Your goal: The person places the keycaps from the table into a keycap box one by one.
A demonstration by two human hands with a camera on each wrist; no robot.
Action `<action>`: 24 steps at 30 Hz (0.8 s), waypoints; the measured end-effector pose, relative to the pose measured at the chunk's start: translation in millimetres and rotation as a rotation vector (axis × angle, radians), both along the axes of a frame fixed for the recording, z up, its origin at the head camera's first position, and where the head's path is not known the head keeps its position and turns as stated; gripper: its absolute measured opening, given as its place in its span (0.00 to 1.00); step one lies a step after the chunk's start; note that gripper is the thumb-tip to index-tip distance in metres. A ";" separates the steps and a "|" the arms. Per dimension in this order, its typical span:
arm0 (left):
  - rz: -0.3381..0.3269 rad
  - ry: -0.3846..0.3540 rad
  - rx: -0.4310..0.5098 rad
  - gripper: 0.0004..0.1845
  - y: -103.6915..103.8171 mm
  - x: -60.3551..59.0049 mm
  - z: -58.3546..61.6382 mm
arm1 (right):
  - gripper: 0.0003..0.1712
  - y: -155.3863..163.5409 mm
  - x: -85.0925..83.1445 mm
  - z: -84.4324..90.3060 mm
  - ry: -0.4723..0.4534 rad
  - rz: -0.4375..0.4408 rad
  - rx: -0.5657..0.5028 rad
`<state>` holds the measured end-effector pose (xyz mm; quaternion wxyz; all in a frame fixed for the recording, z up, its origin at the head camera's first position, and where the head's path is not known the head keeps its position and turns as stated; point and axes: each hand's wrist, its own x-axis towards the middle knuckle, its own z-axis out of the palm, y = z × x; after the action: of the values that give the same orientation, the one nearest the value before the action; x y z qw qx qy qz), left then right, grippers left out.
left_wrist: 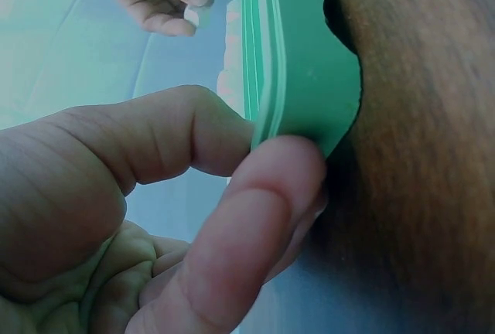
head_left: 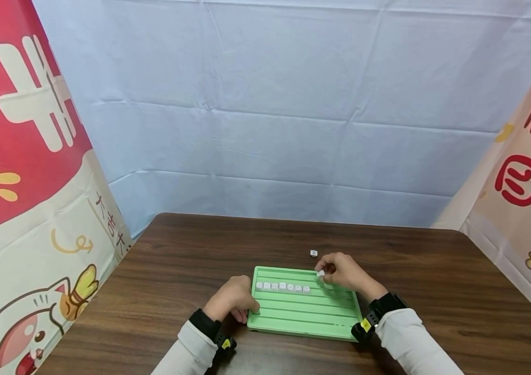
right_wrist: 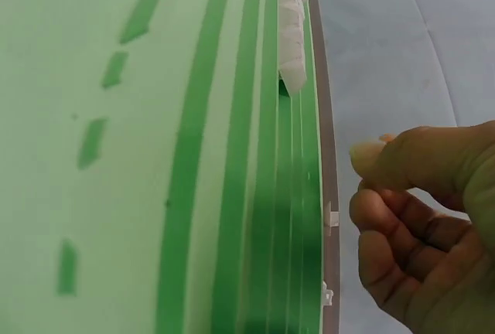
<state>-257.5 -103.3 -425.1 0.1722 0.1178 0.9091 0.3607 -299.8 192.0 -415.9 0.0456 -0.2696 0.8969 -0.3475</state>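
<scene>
A green grooved board (head_left: 303,315) lies on the table, with a row of several small white keycaps (head_left: 282,287) along one of its upper grooves. My left hand (head_left: 234,299) grips the board's left edge; in the left wrist view, thumb and finger (left_wrist: 213,133) pinch its corner. Over the far right corner of the board, my right hand (head_left: 346,272) pinches one white keycap (head_left: 320,273) between thumb and fingertips. That keycap also shows in the left wrist view, but the fingers hide it in the right wrist view. Another white keycap (head_left: 314,253) sits on the table beyond the board.
The brown wooden table (head_left: 190,250) extends around the board. A pale blue cloth (head_left: 265,130) hangs behind it. Printed cloths flank it, a red and cream one (head_left: 36,208) at left and a cream one (head_left: 518,234) at right.
</scene>
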 end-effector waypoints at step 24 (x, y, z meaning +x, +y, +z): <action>0.009 0.001 -0.034 0.10 3.9 -0.6 0.3 | 0.08 -4.9 16.2 -11.3 0.035 0.028 0.024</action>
<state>-258.1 -99.4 -424.8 0.1722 0.1108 0.9156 0.3460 -283.5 187.1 -427.2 0.0380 -0.2877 0.8977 -0.3314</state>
